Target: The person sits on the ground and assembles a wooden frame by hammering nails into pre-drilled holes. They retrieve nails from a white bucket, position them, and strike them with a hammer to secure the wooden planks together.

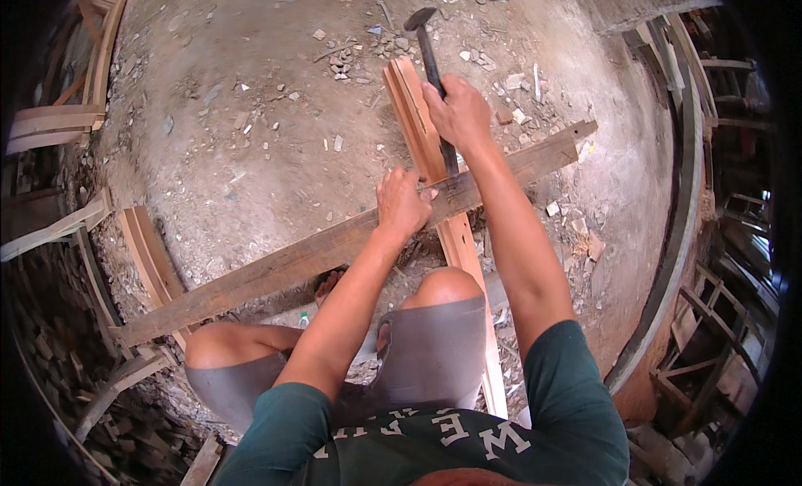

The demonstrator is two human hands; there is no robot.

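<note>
My right hand [460, 113] is closed round the handle of a hammer [429, 53], its dark head pointing away from me and the handle end reaching down to a plank. This long weathered plank [284, 260] lies slantwise across a lighter grooved timber [409, 110], which runs from far ahead back beside my right knee. My left hand [403, 204] rests on the plank where the two pieces cross. Its fingers are curled, with thumb and forefinger close together at the plank's upper edge; what they pinch, if anything, is too small to name.
Another grooved timber [150, 256] supports the plank's left part. Stone chips [342, 64] and wood scraps litter the dirt floor. Timber frames [100, 52] stand at the far left, and a curved-looking long beam [681, 210] borders the right. My bent knees are just below the plank.
</note>
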